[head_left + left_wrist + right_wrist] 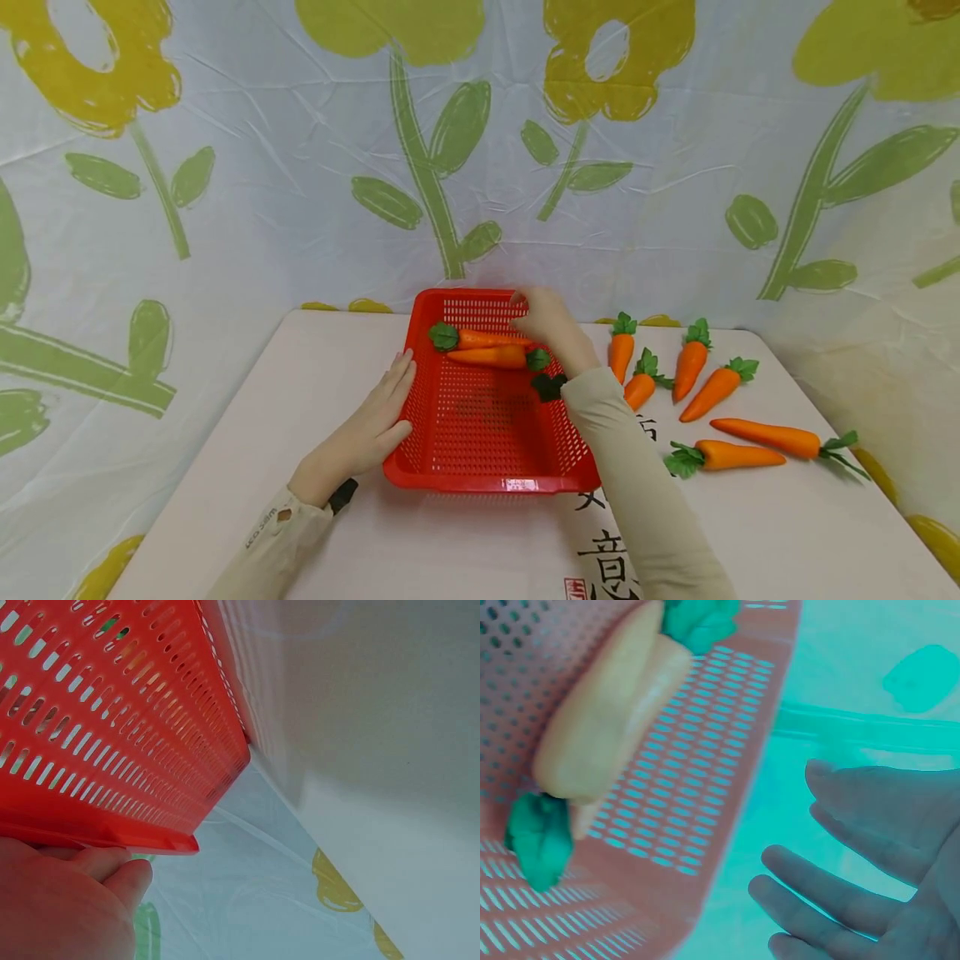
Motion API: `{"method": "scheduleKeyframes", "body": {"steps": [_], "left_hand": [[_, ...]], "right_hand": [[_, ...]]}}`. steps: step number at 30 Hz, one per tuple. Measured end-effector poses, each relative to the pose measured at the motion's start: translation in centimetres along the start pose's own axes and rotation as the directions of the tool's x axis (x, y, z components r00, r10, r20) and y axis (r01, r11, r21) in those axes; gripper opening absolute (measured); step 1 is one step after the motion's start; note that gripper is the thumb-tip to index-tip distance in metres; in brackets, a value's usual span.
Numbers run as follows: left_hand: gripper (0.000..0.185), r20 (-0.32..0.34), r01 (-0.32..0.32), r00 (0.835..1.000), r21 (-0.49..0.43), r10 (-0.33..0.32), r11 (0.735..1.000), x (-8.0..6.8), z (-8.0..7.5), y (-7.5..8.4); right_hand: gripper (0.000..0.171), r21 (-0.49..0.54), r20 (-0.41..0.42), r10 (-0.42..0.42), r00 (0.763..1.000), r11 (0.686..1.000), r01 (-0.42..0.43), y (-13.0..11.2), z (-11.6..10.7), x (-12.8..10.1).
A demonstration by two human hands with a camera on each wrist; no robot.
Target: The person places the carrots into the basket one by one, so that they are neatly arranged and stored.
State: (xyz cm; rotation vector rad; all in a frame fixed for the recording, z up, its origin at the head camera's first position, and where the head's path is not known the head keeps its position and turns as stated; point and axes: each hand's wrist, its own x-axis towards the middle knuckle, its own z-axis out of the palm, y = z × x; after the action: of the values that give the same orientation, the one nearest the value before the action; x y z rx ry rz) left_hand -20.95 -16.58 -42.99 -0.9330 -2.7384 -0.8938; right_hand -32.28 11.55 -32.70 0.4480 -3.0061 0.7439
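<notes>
My left hand (365,433) lies flat and open against the left side of the red basket (480,475) on the desk (787,533). My right hand (546,321), fingers loose and holding nothing, hovers over the two carrots (491,348) lying inside at the basket's far end.

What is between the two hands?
The red basket, seen in the head view: left hand presses its left wall, right hand is over the far end.

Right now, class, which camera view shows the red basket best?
The head view: the whole red basket shows, two carrots inside. The left wrist view shows only its slotted side wall and rim; the right wrist view shows a colour-shifted corner with the carrots.
</notes>
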Motion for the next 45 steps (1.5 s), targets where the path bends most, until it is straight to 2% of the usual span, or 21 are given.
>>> {"method": "scheduleKeyframes", "body": {"steps": [11,15,20,34,45], "left_hand": [[0.075,0.008,0.009,1.000,0.004,-0.009,1.000,-0.1,0.0,0.0],[0.074,0.007,0.012,1.000,-0.002,-0.012,1.000,-0.1,-0.1,0.1],[0.074,0.004,0.020,1.000,-0.015,-0.020,1.000,-0.1,-0.1,0.2],[0.074,0.002,-0.007,1.000,0.001,0.007,1.000,-0.2,-0.2,0.2],[0.074,0.011,0.008,1.000,0.007,-0.008,1.000,-0.1,-0.1,0.3]], "right_hand": [[0.036,0.115,-0.070,-0.049,0.996,0.992,0.057,-0.8,-3.2,-3.3],[0.035,0.146,-0.075,-0.048,0.996,0.988,0.058,-0.3,-4.1,-4.8],[0.032,0.155,-0.133,-0.031,0.991,0.986,0.052,0.9,-5.5,-6.8],[0.037,0.115,-0.262,0.046,0.964,0.993,-0.016,7.4,-9.5,-13.3],[0.038,0.063,-0.266,0.055,0.962,0.997,-0.040,16.2,-11.1,-17.6]]}}
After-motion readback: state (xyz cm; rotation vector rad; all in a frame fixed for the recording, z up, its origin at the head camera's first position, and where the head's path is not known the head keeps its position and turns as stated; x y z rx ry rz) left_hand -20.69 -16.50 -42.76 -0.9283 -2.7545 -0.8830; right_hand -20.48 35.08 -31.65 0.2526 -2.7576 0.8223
